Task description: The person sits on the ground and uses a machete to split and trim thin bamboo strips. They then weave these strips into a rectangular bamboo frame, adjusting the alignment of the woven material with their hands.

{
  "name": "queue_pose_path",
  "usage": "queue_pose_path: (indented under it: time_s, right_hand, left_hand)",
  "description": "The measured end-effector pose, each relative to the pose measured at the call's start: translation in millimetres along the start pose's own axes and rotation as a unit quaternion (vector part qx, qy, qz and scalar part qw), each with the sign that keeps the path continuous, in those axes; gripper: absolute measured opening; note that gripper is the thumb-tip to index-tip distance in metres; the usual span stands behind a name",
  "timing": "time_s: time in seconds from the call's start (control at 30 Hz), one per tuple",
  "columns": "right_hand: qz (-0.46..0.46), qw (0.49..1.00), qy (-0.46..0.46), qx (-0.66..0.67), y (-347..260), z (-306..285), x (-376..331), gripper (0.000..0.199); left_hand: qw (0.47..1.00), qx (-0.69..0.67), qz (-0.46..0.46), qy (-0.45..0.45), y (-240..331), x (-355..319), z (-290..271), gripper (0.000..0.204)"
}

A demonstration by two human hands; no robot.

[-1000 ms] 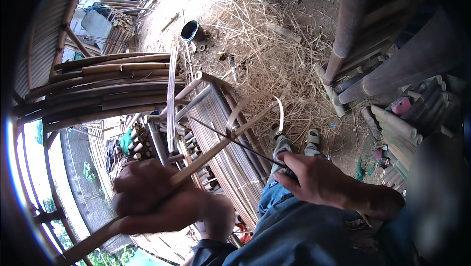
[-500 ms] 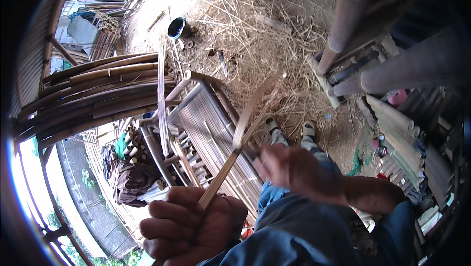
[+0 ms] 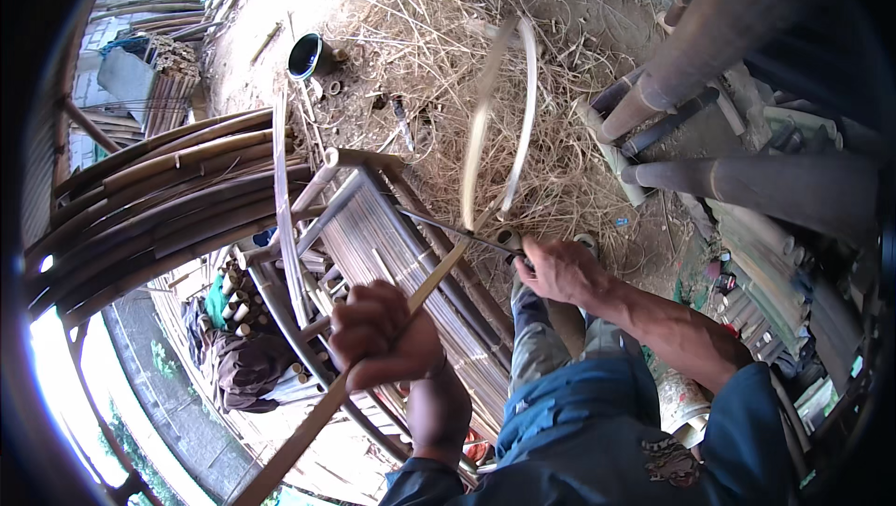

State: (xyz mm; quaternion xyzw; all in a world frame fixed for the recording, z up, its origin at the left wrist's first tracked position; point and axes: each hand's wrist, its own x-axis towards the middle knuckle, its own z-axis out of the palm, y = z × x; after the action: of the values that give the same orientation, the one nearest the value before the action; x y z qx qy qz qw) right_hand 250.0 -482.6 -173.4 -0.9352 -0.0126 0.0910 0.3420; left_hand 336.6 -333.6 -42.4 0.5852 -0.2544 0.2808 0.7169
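Observation:
My left hand (image 3: pixel 387 333) is closed around a long bamboo strip (image 3: pixel 439 273), whose tail runs down to the lower left below the fist. My right hand (image 3: pixel 565 271) grips the dark handle of a knife (image 3: pixel 437 223). Its narrow blade points left and lies across the strip, ahead of my left fist. Beyond the blade the strip parts into two: a blurred split length (image 3: pixel 481 133) and a paler, curved one (image 3: pixel 529 105). Both stick out over the shavings on the ground.
A bamboo bench (image 3: pixel 373 235) stands below the strip. Shavings (image 3: pixel 569 151) cover the ground ahead, near a dark bucket (image 3: pixel 308 56). Stacked bamboo poles (image 3: pixel 187 165) lie left; thick poles (image 3: pixel 747 175) reach in from the right. A pale strip (image 3: pixel 282 189) leans by the bench.
Both hands have moved farther forward, away from my body. The split lengths now stand wider apart and reach farther out, and the strip's tail shows below my left fist.

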Motion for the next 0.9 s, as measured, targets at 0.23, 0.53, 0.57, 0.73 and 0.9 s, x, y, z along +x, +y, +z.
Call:
queue_pose_path:
  time_s: [0.23,0.53,0.57,0.73,0.9]
  right_hand:
    - [0.076,0.995,-0.013,0.06,76.2,81.6,46.4,0.026]
    - [0.009,0.971,-0.07,0.229,12.6,29.6,73.5,0.024]
    - [-0.103,0.971,0.051,0.21,14.1,41.3,77.5,0.023]
    - [-0.087,0.993,0.073,0.017,92.5,133.0,89.4,0.022]
    - [-0.066,0.972,0.075,0.214,49.4,85.6,91.3,0.02]
  left_hand:
    - [0.997,-0.078,0.01,0.009,-26.2,26.6,2.7,0.054]
    - [0.999,-0.002,-0.029,-0.014,-123.2,-45.1,-25.5,0.056]
    - [1.0,-0.012,-0.02,-0.009,-123.4,-44.8,-24.9,0.056]
    - [0.998,-0.053,-0.004,-0.036,-120.0,-45.4,-16.5,0.054]
    - [0.997,-0.06,-0.011,-0.04,-127.3,-43.0,-28.3,0.054]
